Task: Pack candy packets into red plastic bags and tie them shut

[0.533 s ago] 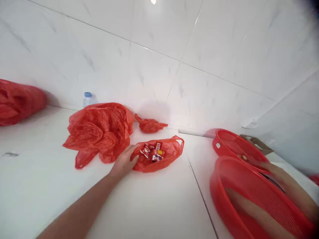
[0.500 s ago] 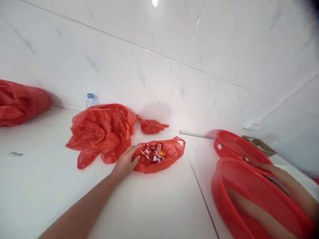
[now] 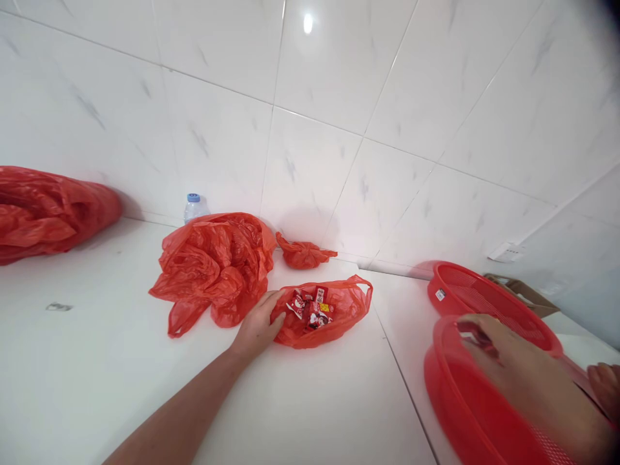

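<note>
My left hand (image 3: 259, 326) grips the left rim of a thin red plastic bag (image 3: 351, 303) that lies open on the white table. Inside the bag are several small red wrapped snack packets (image 3: 320, 318), some with white and yellow print. My right hand (image 3: 508, 361), smeared by motion, is over the near red plastic basket (image 3: 438, 378). Its fingers pinch a small dark red and white packet (image 3: 485, 344), too blurred to read. The inside of this basket is partly covered by my hand and forearm.
Crumpled red bags (image 3: 217, 265) lie left of the open bag, with a bottle (image 3: 194, 208) behind. A tied red bag (image 3: 305, 254) rests against the wall. Beyond the near basket are another red basket (image 3: 440, 284), a cardboard box (image 3: 527, 294) and another person's hand (image 3: 605, 381).
My right hand has risen from inside the near basket with a small packet in its fingers. The other person's hand has drawn back to the right. My left hand stays on the bag.
</note>
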The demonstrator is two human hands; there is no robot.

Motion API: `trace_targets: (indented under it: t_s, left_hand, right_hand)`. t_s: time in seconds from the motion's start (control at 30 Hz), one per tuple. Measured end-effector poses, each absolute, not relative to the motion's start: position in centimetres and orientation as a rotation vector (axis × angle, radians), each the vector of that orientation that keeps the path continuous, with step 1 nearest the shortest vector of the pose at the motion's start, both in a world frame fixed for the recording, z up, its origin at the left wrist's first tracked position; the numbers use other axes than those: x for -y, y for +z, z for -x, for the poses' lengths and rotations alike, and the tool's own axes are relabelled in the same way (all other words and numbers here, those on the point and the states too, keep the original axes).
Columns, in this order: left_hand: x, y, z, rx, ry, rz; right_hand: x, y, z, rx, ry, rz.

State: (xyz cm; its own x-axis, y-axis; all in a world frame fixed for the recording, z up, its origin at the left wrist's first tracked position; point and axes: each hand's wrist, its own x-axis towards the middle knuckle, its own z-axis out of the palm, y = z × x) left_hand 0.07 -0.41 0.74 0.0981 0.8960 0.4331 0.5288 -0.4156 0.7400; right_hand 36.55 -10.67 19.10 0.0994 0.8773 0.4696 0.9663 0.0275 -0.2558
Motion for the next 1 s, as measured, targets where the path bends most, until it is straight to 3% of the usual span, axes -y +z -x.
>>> trace_targets:
  t_s: [0.17,0.37,0.5,0.77,0.87,1.0]
  left_hand:
    - [0.4,0.8,-0.2,-1.374,1.269,-1.985]
    - [0.7,1.2,-0.1,-1.352,1.277,-1.98]
    - [0.2,0.8,0.0,-1.36,1.274,-1.992]
    - [-0.5,0.3,-0.3,-1.401,1.264,-2.02]
    - [-0.5,0.3,-0.4,-1.405,1.255,-2.045]
    - [-0.2,0.4,-0.5,-1.429,1.214,-2.037]
  right_hand:
    - [10.1,15.2,-29.0,2.114,0.375,1.717]
    - [3.9,10.7,-21.1,2.195,0.542,1.396]
    - [0.8,7.9,-19.9,2.137,0.446,1.353]
    - [-1.2,2.6,-24.5,1.556,-0.284,1.466]
    - [-2.2,1.2,-25.6,1.358,-0.243,1.495]
    - [-3.3,0.3,-26.5,1.099,0.207,1.5]
